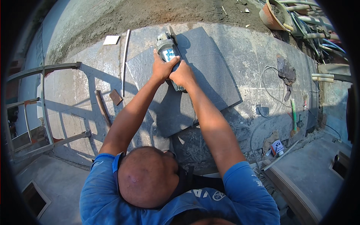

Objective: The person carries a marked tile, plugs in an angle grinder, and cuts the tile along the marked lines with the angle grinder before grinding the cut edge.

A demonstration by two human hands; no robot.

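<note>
Angle grinder (167, 48): over the far edge of the dark slabs (217, 71), disc (173, 35) on the end away from the person; can't tell from here if it touches stone.
Left grip (161, 69): clamped on the grinder body above the slabs, thumb laid across it.
Right grip (183, 74): clamped on the grinder's rear part above the slabs, right beside the left one.
Kickback risk: disc could jump if it pinches or the tool twists while spinning.
Skin risk: both hands bare; a slip or flying chips could cut.
Slab risk: could slide or crack, as they lie skewed and overlapped, no clamp I can see.
Cable risk: loops (264, 88) right of the slabs could snag a foot.
Tool count: one grinder, one disc, two grips on it.
Slab count: at least two; overlap hides the exact number.
Left-of-slabs count: one white tile piece (111, 40), one pale strip (126, 62), one brown batten (102, 107), one brown block (116, 97), one metal frame (62, 66).
Right-of-slabs count: one dark cloth (287, 71), one green stick (293, 112), one orange bucket (270, 17) farther out; pipes (321, 36) beyond it, too bundled to count.
</note>
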